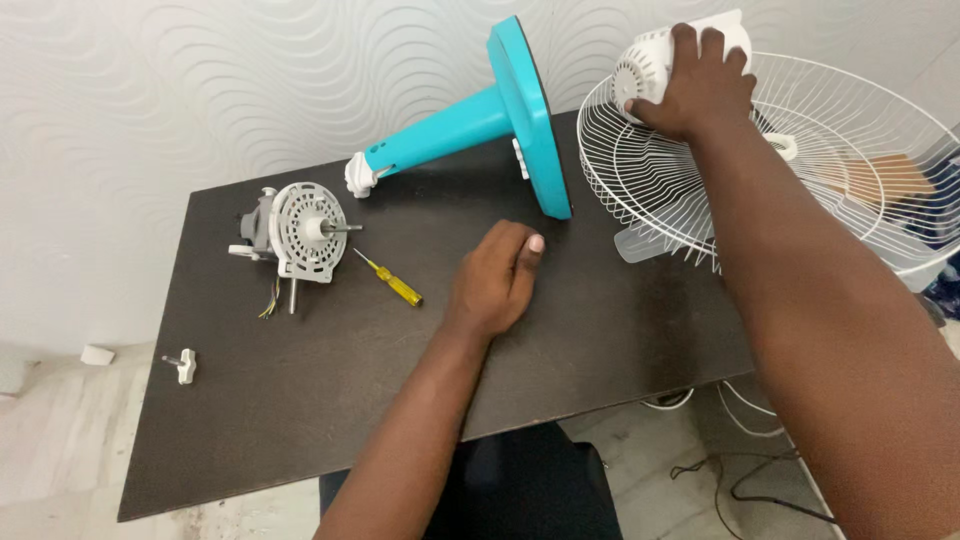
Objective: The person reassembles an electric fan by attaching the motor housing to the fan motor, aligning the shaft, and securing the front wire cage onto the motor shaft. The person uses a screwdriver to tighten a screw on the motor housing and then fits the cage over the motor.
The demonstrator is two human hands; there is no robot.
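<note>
Fingers of the right hand (697, 88) wrap tight on the white plastic fan cover (668, 60) over the round white wire guard (800, 160), which juts past the dark desk's (300, 400) right edge — one bump might tip it off. Left hand (497, 278) rests curled, empty, mid-desk.

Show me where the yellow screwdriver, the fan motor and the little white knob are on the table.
Yellow screwdriver (398, 287): head view, on its yellow handle.
Fan motor (303, 231): head view, on its round white front plate.
White knob (185, 364): head view, on its white head near the table's left edge.
</note>
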